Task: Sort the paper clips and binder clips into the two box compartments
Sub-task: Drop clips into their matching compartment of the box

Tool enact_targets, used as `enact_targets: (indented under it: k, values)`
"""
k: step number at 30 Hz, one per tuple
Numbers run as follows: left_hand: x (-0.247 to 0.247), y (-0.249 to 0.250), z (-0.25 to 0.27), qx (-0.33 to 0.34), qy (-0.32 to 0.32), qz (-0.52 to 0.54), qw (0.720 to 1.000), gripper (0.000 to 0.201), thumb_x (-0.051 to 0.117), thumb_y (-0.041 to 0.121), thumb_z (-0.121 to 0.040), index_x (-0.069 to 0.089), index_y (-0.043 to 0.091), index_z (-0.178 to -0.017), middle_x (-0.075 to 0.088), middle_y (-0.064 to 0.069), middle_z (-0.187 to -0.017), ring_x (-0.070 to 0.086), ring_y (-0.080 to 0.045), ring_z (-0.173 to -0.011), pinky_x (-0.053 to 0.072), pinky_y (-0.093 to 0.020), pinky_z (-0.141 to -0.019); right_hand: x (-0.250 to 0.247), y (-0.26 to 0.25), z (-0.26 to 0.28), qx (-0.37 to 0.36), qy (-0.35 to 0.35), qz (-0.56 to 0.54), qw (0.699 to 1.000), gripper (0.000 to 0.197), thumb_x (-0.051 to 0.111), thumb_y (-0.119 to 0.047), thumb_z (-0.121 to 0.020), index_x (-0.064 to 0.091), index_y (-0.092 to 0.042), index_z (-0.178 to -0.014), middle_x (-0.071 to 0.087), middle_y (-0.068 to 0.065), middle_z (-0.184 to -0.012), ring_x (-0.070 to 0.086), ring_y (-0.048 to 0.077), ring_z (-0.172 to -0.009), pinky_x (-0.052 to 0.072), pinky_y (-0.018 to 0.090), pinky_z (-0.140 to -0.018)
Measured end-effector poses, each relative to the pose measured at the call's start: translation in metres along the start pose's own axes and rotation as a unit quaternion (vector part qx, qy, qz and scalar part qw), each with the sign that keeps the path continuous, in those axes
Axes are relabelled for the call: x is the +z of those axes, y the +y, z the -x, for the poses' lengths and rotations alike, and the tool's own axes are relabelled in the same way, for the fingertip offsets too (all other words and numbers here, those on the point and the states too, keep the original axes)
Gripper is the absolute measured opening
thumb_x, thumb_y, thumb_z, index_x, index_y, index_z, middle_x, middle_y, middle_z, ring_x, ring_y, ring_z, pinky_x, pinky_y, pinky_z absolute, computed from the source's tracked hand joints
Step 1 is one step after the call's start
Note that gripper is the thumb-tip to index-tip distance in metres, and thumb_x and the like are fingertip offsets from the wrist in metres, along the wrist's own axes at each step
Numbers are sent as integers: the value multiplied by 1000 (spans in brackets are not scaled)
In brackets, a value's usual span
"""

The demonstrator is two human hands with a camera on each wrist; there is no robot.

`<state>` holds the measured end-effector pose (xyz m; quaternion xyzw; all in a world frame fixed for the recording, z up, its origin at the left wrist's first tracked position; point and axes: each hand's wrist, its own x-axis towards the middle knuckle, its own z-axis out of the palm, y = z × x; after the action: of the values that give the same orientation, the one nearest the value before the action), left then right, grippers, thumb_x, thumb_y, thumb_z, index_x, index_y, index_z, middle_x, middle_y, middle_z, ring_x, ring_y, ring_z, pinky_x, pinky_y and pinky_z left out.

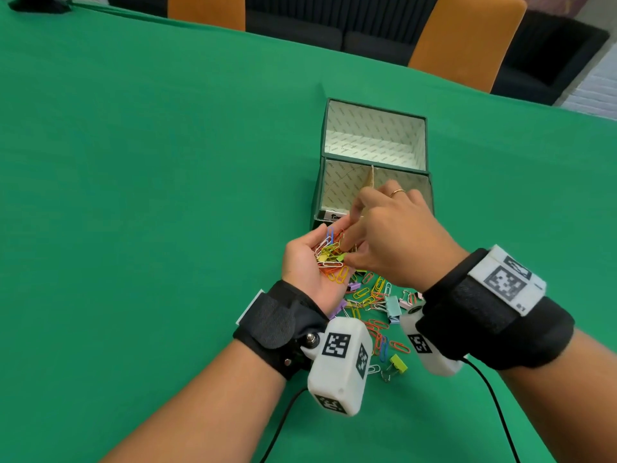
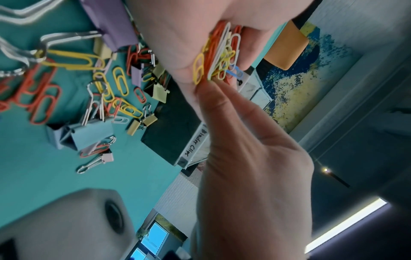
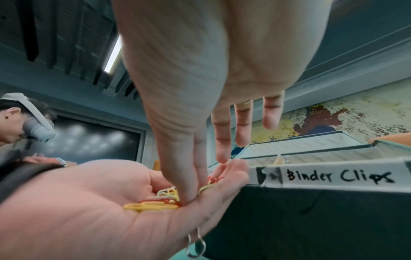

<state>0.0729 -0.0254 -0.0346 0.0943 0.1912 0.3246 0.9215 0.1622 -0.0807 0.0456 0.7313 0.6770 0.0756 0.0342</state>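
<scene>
The left hand (image 1: 309, 262) lies palm up, fingers loosely cupped round a heap of coloured wire paper clips (image 1: 330, 253) in yellow, orange, white and blue. The right hand (image 1: 394, 235) reaches down into that heap from above, thumb and forefinger meeting among the clips while the other three fingers hang straight; whether the pinch has hold of a clip I cannot tell.

Just beyond both hands stands the dark green cardboard box (image 1: 430, 195), its lid upright behind it and a cardboard divider (image 1: 370, 177) splitting the inside. The compartment beyond the right hand carries a handwritten white label reading "Binder Clips" (image 3: 338, 176); the one beyond the left hand also has a label, mostly hidden.

Beneath and behind the wrists, on the green tablecloth (image 1: 133, 162), lies the unsorted scatter of paper clips and pastel binder clips (image 1: 394, 304).

The risks, as I judge them: the cupped palm is shallow, so any tilt may spill clips, and tangled clips may drag along neighbours. The right hand hovers near the binder side, so a careless drop could land there.
</scene>
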Motion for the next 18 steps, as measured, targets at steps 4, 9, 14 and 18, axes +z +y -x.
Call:
enact_targets:
  k: [4,9,14,18]
  values:
    - [0,-1,-1,-5,10,-5,1000,49,30,25,-100,72,3,-90,70,-12,-78,68,-21,-68,54,-24,-62,5,0,0,-46,15,0,999,13,66,-43,-75,73,-39,-84,49,-11,-101,41,19,-100,34,36,-82]
    - [2,-2,-1,-5,30,-1,1000,51,34,22,-100,71,2,-72,69,-13,-70,69,-22,-60,55,-24,-55,7,4,-1,-61,6,-21,998,14,62,-44,-72,67,-34,-81,44,-11,-102,35,15,-96,34,38,-83]
    - [2,0,-1,-11,26,1,1000,53,34,22,-100,74,1,-71,70,-12,-71,70,-22,-60,55,-24,-51,10,8,-1,-34,14,-110,993,16,58,-46,-70,65,-32,-76,44,-13,-96,32,11,-92,31,37,-84]
    - [3,-1,1,-13,21,4,1000,43,31,24,-99,61,-2,-116,71,-16,-96,70,-26,-83,59,-29,-68,9,9,-1,11,32,-190,981,10,67,-41,-70,65,-31,-72,49,-12,-93,37,11,-92,30,38,-87]
